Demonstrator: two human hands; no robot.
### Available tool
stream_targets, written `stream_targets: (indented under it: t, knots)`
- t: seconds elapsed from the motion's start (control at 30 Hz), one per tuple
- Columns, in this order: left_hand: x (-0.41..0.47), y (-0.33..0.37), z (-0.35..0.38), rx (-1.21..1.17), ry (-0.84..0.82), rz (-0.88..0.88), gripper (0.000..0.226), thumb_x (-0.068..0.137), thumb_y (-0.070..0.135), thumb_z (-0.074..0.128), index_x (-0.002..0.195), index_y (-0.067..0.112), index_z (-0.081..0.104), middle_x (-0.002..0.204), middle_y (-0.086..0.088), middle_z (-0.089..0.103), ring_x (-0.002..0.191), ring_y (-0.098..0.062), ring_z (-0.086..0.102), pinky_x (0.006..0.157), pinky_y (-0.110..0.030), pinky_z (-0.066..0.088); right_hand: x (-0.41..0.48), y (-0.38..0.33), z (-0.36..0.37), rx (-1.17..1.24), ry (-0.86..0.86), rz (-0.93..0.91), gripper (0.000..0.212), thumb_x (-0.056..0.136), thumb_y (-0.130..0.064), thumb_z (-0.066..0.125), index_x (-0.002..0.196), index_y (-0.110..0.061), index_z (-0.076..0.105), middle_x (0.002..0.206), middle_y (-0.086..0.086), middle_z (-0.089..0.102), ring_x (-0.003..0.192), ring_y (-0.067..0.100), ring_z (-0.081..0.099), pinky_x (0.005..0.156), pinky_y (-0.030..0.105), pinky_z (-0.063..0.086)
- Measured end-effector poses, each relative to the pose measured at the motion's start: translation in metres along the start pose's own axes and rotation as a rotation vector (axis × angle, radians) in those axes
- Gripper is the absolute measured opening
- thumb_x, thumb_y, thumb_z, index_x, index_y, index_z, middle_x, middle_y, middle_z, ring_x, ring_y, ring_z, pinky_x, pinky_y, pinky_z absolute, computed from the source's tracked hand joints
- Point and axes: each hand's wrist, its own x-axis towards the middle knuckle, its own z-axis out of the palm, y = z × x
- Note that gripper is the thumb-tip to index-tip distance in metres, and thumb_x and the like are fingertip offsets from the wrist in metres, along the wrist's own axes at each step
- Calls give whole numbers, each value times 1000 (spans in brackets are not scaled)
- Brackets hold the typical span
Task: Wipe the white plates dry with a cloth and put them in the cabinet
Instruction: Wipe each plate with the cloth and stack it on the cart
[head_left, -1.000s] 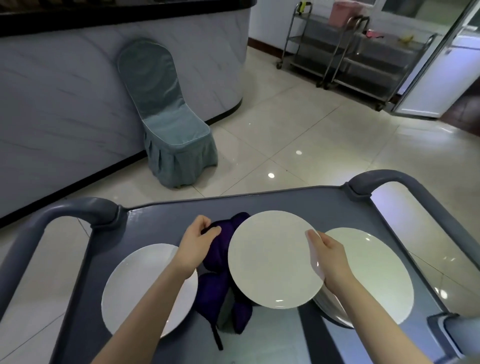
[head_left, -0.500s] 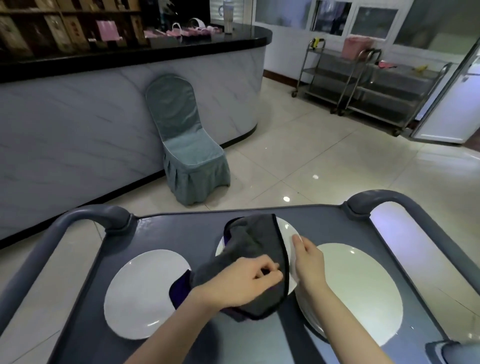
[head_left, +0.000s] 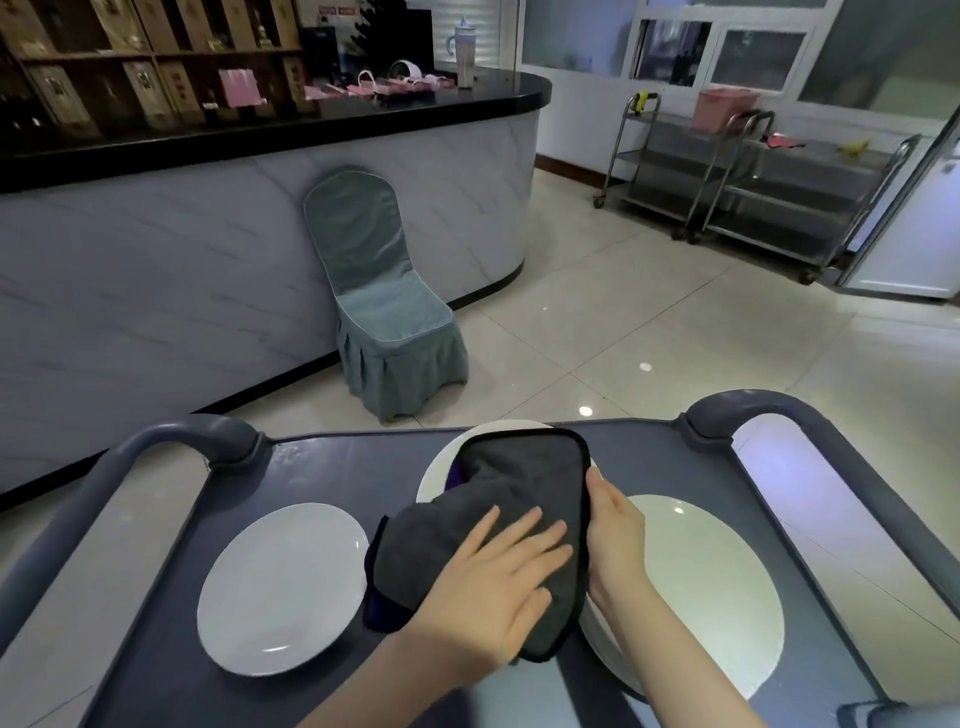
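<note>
Checking feed — I saw left hand (head_left: 488, 587), fingers straight, pressed on cloth (head_left: 524, 483) covering white plate (head_left: 440, 470); right hand (head_left: 615, 530) fingers clamped plate's edge.

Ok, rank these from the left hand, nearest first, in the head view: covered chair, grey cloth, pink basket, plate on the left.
1. grey cloth, pressed under the left hand.
2. plate on the left, beside it on the cart.
3. covered chair, ahead by the counter.
4. pink basket, far right on a trolley.
</note>
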Motion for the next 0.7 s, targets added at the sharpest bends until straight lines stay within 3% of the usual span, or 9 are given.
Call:
stream_targets:
  t: [0.07,0.17,0.27,0.3,0.37,0.5,0.6,0.67,0.7]
  knots:
    - [14,-1,-7,-21,48,-57,49,102,35,27,151,28,34,160,18,22,149,-1,-5,122,-33,-7,-8,2,4,-2,-30,-6,34,102,-31,54,87,-13,79,89,9,78,90,28,73,84,41,57]
    - [36,-5,-11,-31,91,-223,56,102,38,33,155,26,20,163,14,15,148,0,-10,123,-33,1,-19,4,12,-51,-67,-54,34,102,-31,54,83,-19,80,87,3,78,88,22,73,79,35,56]
    - [40,-19,-12,21,80,-319,60,101,44,27,157,30,9,164,14,3,150,-5,-8,121,-30,-2,-18,-3,12,-52,-27,-68,33,101,-29,56,94,-2,73,89,13,75,86,24,71,73,28,56]
    - [36,-25,-12,38,75,-335,60,101,46,25,157,32,7,164,14,-1,150,-6,-7,120,-30,-3,-15,-7,10,-42,-3,-73,33,101,-28,57,93,2,70,95,17,71,88,21,71,72,22,55]
    - [23,-35,-11,48,74,-339,60,99,51,21,156,37,7,163,15,-12,147,-2,-7,119,-30,-3,-9,-16,5,-21,31,-74,34,101,-27,57,82,-1,70,99,17,67,72,15,70,62,17,52]
    - [-2,-31,-2,6,9,-297,60,97,51,17,153,44,0,153,31,-27,144,5,-22,121,-33,-9,-5,-20,-2,14,78,-74,48,100,-28,57,105,19,52,112,37,54,76,21,52,68,32,42]
    - [-2,-14,-1,-79,-14,-255,64,98,44,22,150,45,-16,151,37,-24,143,7,-24,123,-38,-8,-10,-14,-2,5,74,-32,45,100,-33,57,101,12,59,107,26,62,73,29,68,67,24,47]
    - [2,0,2,-80,-30,-166,65,96,44,17,152,40,-16,158,30,-16,145,3,-22,123,-38,-6,-15,-8,-1,21,70,-8,42,100,-33,57,103,8,60,111,22,61,94,15,68,84,25,49]
    - [5,4,3,-72,-36,-120,65,96,44,16,154,37,-13,160,27,-14,146,1,-21,123,-37,-7,-17,-4,-1,22,61,0,41,100,-33,57,105,7,63,113,26,60,102,21,63,92,33,49]
